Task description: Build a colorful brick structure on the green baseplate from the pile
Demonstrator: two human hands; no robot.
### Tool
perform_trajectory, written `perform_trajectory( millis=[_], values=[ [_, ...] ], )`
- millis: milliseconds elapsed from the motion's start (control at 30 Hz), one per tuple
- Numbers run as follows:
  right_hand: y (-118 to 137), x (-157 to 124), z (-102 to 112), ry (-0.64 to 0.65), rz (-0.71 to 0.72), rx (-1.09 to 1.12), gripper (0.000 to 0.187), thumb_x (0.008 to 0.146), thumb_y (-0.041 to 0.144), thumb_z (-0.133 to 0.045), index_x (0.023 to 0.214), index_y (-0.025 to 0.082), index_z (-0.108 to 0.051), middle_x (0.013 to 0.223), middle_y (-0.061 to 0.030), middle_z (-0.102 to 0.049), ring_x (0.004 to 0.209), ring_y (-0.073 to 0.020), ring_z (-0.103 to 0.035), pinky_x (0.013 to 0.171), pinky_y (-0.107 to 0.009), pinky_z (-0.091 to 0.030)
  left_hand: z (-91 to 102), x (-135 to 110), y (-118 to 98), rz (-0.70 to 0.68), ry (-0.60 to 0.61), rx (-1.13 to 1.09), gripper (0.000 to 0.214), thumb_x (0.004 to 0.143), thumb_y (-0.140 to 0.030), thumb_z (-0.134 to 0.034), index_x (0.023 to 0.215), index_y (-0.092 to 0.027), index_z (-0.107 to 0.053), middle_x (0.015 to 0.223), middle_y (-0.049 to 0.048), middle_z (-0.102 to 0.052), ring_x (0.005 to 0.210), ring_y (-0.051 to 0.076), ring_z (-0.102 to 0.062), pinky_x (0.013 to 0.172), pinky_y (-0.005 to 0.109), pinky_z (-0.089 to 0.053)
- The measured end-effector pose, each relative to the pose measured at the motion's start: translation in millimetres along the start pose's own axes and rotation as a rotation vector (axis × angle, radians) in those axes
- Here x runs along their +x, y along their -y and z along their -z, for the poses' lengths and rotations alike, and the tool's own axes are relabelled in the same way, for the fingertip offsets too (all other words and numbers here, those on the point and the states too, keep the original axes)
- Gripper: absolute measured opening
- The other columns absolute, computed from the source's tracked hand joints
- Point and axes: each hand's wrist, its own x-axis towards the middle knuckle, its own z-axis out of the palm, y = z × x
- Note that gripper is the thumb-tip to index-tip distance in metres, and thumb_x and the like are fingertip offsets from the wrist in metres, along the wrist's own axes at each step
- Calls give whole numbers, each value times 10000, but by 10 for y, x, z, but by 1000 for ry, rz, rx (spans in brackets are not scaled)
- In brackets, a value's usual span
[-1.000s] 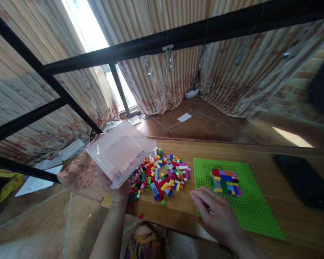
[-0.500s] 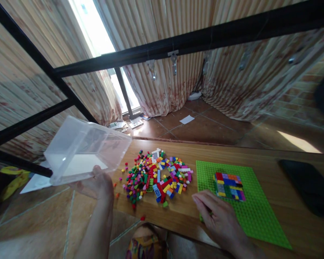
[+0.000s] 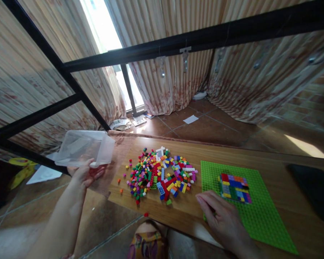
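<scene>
My left hand (image 3: 85, 172) grips a clear plastic box (image 3: 102, 149) from below, thumb on its near rim, past the left end of the table. The box is tilted, and I make out no bricks in it. My right hand (image 3: 218, 212) is curled closed at the near left edge of a green baseplate (image 3: 264, 219). Whatever is inside its fingers, if anything, is hidden. On the baseplate sits a low rectangular block of multicoloured bricks (image 3: 235, 189), just beyond my right hand. Loose toy bricks (image 3: 162, 176) of many colours lie heaped between my two hands.
A dark phone-like object (image 3: 313, 190) lies on the wooden table (image 3: 178, 219) at the right. Black metal bars (image 3: 172, 43) cross in front of striped curtains (image 3: 156, 21). A red brick (image 3: 146, 214) is by the near table edge, above my knee (image 3: 147, 228).
My left hand has moved left with the plastic box, which has turned and now sits lower, away from the brick heap. My right hand has stayed by the baseplate. The view has shifted slightly.
</scene>
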Motion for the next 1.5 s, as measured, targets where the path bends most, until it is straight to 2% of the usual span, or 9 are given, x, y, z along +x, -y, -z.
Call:
perform_trajectory(
  millis=[267,433,500,567,667,767,1033,1300,1500],
  values=[
    [93,30,-62,-26,99,80,149,942,147,-472,950,216,-604,867,-15,-662,786,-109,-636,724,-204,-482,-106,84,-147,7,7,209,418,882,-486,-460,778,-92,-551,657,78,-641,614,157,-617,491,215,-501],
    [372,44,-321,106,153,208,147,942,151,-470,962,204,-606,878,-36,-653,781,-124,-623,704,-218,-482,-74,100,-166,-20,-11,284,575,885,-596,-306,788,-92,-567,688,124,-649,583,186,-611,469,272,-494],
    [521,55,-481,123,225,234,159,943,162,-469,987,199,-616,883,-45,-649,773,-129,-612,690,-223,-477,-29,32,18,-164,-54,289,543,892,-564,-293,849,-105,-579,753,125,-666,627,197,-637,531,306,-531],
    [667,81,-647,171,260,248,169,942,170,-471,998,199,-628,889,-45,-646,784,-133,-605,699,-226,-473,30,-87,332,-466,-87,347,453,899,-490,-338,985,-128,-595,945,130,-688,822,219,-676,717,358,-566],
    [835,164,-874,297,229,195,129,915,178,-524,942,216,-645,863,-18,-624,776,-126,-585,687,-216,-451,97,-316,903,-907,-27,701,512,902,-502,-369,1241,-160,-544,1305,144,-575,1230,269,-525,1052,445,-405],
    [903,277,-1042,434,236,50,86,874,170,-588,819,210,-639,835,4,-597,752,-117,-564,632,-207,-415,59,-493,1318,-1115,74,1027,594,925,-485,-329,1399,-134,-403,1465,170,-418,1375,282,-356,1136,495,-268],
    [808,420,-1235,488,325,-40,192,895,114,-540,722,173,-597,809,5,-552,682,-96,-522,558,-198,-378,-304,-533,1399,-1087,-28,1341,665,935,-496,-298,1461,-89,-305,1492,222,-352,1408,335,-280,1121,588,-208],
    [751,518,-1296,244,199,-86,236,904,31,-453,769,166,-592,828,-30,-580,732,-131,-568,655,-225,-467,-753,-658,1401,-1020,74,1153,663,943,-496,-286,1456,-77,-313,1506,222,-326,1422,331,-249,1137,553,-210],
    [695,579,-1110,71,142,5,216,942,96,-415,877,170,-606,932,-72,-610,836,-155,-604,745,-271,-513,-1159,-663,1346,-1000,148,817,591,963,-461,-237,1405,-103,-401,1440,203,-435,1378,280,-352,1147,484,-250]
  ],
)
